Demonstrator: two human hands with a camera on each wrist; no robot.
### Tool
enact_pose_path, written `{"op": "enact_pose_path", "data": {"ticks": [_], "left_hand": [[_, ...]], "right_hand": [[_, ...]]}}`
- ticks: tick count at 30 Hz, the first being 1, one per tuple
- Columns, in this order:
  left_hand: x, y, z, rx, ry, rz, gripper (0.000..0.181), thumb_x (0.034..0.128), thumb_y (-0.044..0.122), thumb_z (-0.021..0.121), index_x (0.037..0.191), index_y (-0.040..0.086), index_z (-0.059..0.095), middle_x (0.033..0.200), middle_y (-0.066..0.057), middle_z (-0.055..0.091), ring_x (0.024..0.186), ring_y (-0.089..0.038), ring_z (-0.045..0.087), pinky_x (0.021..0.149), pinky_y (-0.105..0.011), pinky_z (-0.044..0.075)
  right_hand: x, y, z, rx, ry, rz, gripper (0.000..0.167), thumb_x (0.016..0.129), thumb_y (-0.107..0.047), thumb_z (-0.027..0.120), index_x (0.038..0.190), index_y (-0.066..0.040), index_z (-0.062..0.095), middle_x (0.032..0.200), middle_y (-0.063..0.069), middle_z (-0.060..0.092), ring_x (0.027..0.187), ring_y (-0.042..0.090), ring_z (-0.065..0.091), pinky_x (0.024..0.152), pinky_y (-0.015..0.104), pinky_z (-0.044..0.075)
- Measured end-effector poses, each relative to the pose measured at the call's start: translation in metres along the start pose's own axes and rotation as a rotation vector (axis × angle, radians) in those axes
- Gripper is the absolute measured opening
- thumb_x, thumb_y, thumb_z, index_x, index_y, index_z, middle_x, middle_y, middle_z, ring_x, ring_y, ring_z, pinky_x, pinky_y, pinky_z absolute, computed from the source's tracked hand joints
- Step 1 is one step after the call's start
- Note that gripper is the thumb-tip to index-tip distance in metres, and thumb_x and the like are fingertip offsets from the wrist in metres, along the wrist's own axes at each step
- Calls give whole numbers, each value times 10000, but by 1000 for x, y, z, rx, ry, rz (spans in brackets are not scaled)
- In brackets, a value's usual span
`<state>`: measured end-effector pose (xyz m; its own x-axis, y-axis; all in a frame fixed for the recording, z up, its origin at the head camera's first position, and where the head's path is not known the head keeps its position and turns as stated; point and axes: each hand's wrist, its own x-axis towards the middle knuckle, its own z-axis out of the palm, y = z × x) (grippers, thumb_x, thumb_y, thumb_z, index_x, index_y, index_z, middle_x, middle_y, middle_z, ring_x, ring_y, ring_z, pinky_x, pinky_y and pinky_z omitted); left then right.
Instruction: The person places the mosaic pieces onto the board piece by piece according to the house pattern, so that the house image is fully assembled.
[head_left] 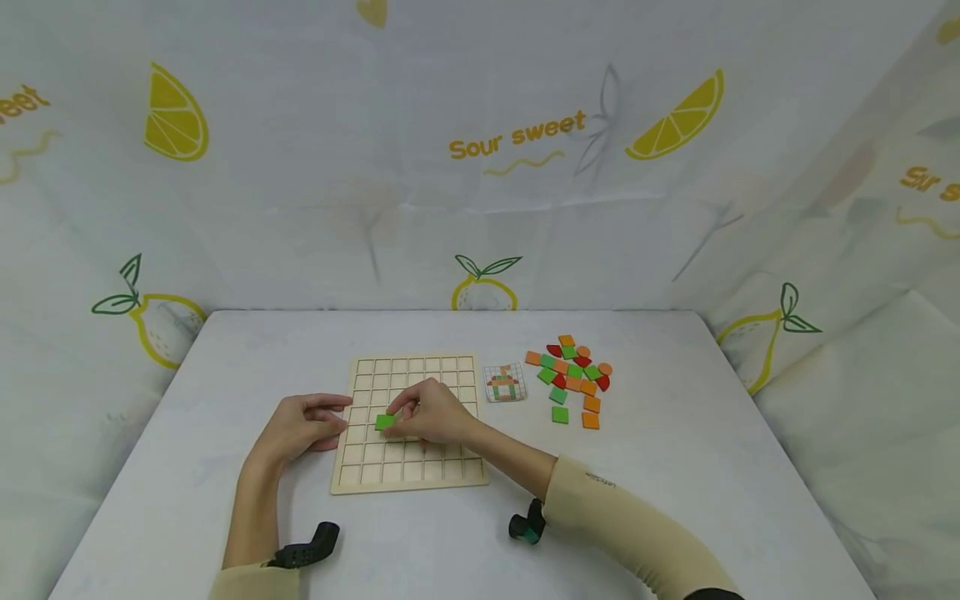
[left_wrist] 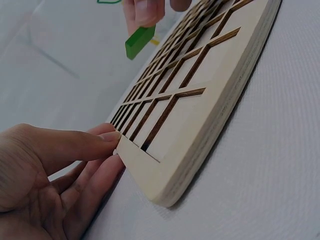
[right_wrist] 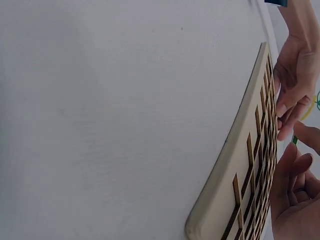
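A pale wooden grid board lies on the table, its square cells divided by thin raised strips. At its left edge my left hand holds the rim, with the thumb on top and the fingers against the side, as the left wrist view shows. My right hand is over the middle of the board and pinches a green square tile between thumb and fingertips. In the left wrist view the green tile is tilted and raised above the cells. The right hand and forearm hide part of the grid.
Right of the board lies a small pattern card with a coloured figure on a grid. Beyond it are several loose tiles, including an orange square, a green square and an orange round. A printed cloth backdrop rises behind the table.
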<state>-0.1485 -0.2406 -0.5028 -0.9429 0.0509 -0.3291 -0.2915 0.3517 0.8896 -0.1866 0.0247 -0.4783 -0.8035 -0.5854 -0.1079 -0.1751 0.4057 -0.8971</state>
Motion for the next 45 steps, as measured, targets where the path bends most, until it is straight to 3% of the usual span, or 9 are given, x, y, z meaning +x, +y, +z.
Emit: {"op": "enact_pose_path", "data": {"ticks": [14, 22, 30, 38, 45], "left_hand": [[0, 3, -1, 0, -2, 4, 519, 955, 46, 801, 1444, -41, 650, 959, -34, 760, 851, -98, 727, 734, -268, 674], [1, 2, -1, 10, 2, 1, 513, 953, 45, 801, 1437, -43, 654, 955, -35, 750, 843, -107, 721, 724, -270, 673], [-1, 2, -1, 8, -4, 16, 510, 951, 40, 796, 1433, -47, 656, 954, -39, 758, 848, -103, 730, 728, -273, 675], [-1, 2, 2, 12, 2, 31, 497, 944, 31, 799, 1417, -47, 669, 956, -50, 761, 845, -110, 730, 721, -276, 676], [0, 2, 2, 21, 22, 18, 508, 938, 24, 803, 1420, -51, 664, 965, -53, 763, 848, -113, 729, 714, -283, 675]], "right_hand": [[13, -6, 20, -24, -28, 73, 210, 865, -78, 905, 1031, -21, 791, 622, -78, 599, 416, 85, 569, 435, 155, 482], [10, -7, 20, -52, -43, 61, 236, 861, -91, 916, 1039, -28, 776, 645, -72, 616, 429, 94, 585, 466, 156, 479], [10, -6, 20, -40, -53, 61, 153, 902, -84, 877, 1000, -20, 780, 648, -65, 626, 437, 97, 587, 459, 151, 476], [8, 2, 5, 6, -50, 39, 180, 907, -64, 852, 1051, 21, 786, 689, -61, 626, 481, 92, 618, 495, 194, 552], [2, 8, -27, 49, 12, 65, 225, 936, -116, 836, 1111, 17, 789, 727, -37, 626, 506, 136, 657, 577, 185, 547]]}}
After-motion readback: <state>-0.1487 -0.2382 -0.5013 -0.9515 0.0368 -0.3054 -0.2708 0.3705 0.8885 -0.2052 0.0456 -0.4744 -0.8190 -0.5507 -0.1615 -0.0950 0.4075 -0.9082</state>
